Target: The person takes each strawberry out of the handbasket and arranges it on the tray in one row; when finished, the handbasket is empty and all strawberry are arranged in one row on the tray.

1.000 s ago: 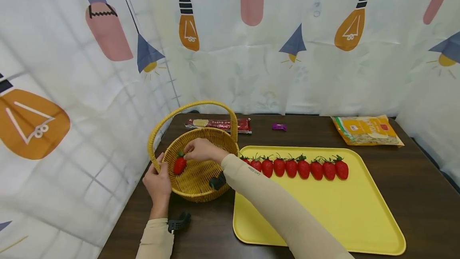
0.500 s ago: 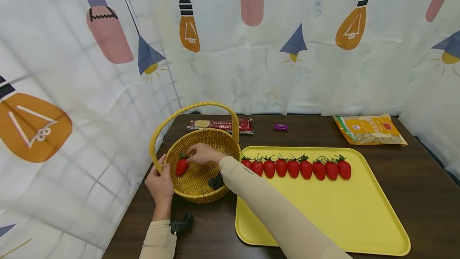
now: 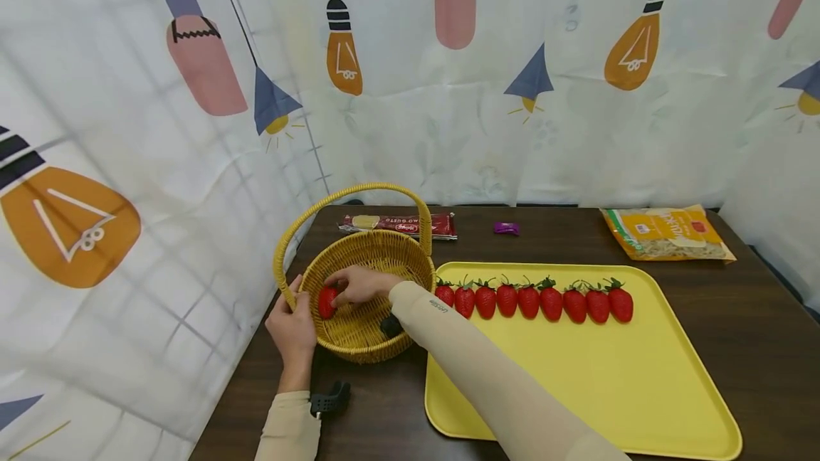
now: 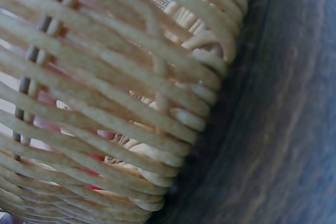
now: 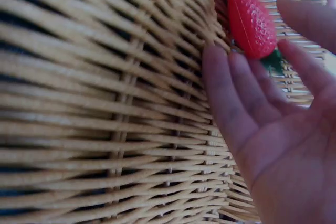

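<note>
A round yellow wicker basket (image 3: 368, 351) with a tall arched handle stands on the dark table. My left hand (image 3: 293, 333) grips its left rim at the handle's base; the left wrist view shows mostly the woven wall (image 4: 105, 77). Inside the basket, a red strawberry (image 3: 327, 302) lies against the left wall. My right hand (image 3: 361, 285) reaches in beside it. In the right wrist view, the fingers of my right hand (image 5: 283, 145) are extended and spread, fingertips right at the strawberry's (image 5: 252, 22) leafy end, the thumb apart from the forefinger.
A yellow tray (image 3: 576, 383) right of the basket bears a row of several strawberries (image 3: 528, 302) near its back edge. Behind lie a red snack packet (image 3: 410, 225), a small purple-wrapped sweet (image 3: 507, 228) and an orange-yellow food bag (image 3: 666, 233). A patterned curtain (image 3: 435, 134) borders the table.
The strawberry in the basket has turned more upright, and its green leaves are now covered by my right hand, which has moved slightly down over it. My left hand keeps its hold.
</note>
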